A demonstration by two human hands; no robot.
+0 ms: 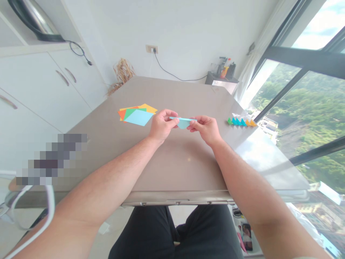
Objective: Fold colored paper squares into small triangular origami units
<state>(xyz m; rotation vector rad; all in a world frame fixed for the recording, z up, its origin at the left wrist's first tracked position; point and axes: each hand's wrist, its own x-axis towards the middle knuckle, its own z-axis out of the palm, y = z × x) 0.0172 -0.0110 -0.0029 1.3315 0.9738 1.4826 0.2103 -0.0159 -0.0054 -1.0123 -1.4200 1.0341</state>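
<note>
A folded piece of light blue paper [184, 123] is stretched between my two hands, above the middle of the table. My left hand [162, 125] pinches its left end between thumb and fingers. At the opposite end, my right hand [205, 127] grips it the same way. The upper edge of the paper runs nearly level, and a rounded or pointed part hangs below it. Just left of my left hand lie several loose coloured sheets [138, 117], with light blue on top and green, orange and yellow under it.
Toward the table's right edge stands a row of small folded paper pieces [239, 122] in green, blue and orange. The grey-brown table [172, 169] reaches toward the wall. A blurred-out object [54, 158] sits at the left edge, with a white cable [51, 201] near it.
</note>
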